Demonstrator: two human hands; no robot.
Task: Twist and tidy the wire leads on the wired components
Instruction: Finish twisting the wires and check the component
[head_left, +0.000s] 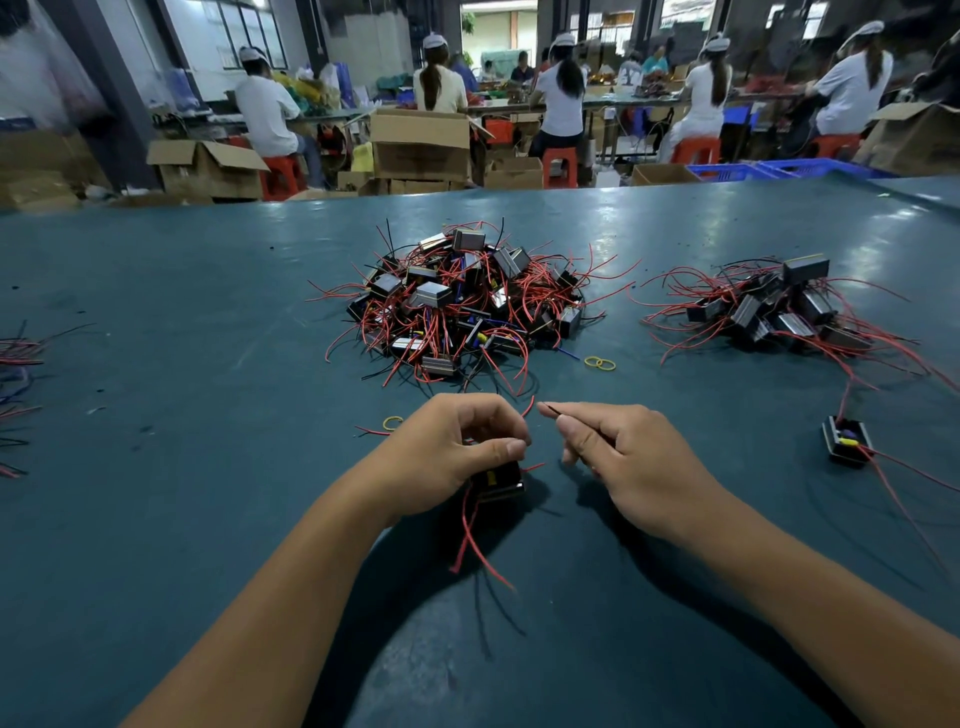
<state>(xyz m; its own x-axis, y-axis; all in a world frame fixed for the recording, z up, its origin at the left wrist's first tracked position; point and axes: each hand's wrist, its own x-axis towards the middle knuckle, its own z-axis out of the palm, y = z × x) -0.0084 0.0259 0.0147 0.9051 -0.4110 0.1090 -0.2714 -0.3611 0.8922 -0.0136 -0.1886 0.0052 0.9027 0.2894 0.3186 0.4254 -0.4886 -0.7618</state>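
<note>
My left hand (457, 447) grips a small black wired component (501, 480) just above the teal table, fingers curled over its top. Red leads (470, 540) hang from it toward me. My right hand (618, 457) pinches a thin dark wire lead (558, 412) between thumb and forefinger, its tip pointing left toward the left hand. A big heap of black components with red wires (467, 301) lies straight ahead. A smaller heap (779, 312) lies at the right. One single component (847, 441) sits alone at the right.
Yellow rubber bands lie on the table: two (600, 362) by the big heap, one (392, 422) left of my left hand. More wires (15, 358) show at the left edge. People on red stools work among cardboard boxes (421, 145) beyond the table.
</note>
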